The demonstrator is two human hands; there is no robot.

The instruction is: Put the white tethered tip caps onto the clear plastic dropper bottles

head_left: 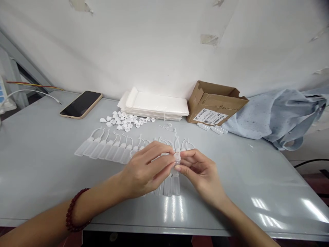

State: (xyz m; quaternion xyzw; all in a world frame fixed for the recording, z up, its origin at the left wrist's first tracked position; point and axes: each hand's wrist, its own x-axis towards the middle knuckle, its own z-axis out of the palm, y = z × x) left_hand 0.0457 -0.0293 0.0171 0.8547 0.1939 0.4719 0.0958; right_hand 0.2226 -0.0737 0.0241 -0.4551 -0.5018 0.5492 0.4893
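Near the middle of the table, my left hand (151,168) is closed, its fingertips pinching the white collar (177,156) at the top of a small translucent plastic bottle (177,162). My right hand (203,171) is closed too, thumb and fingers gripping that bottle just below the collar. Most of the bottle is hidden by my fingers. Behind and left of my hands lies a row of similar flat bottles (108,151) with thin white straps trailing from their necks. More bottles (168,187) lie under my hands, partly covered. Small white cone-shaped caps (128,120) are heaped beyond the row.
A stack of white envelopes (159,103) and an open cardboard box (216,103) stand against the wall. Several loose bottles (217,129) lie before the box. A phone (81,104) rests at the left, a pale blue cloth bag (264,113) at the right.
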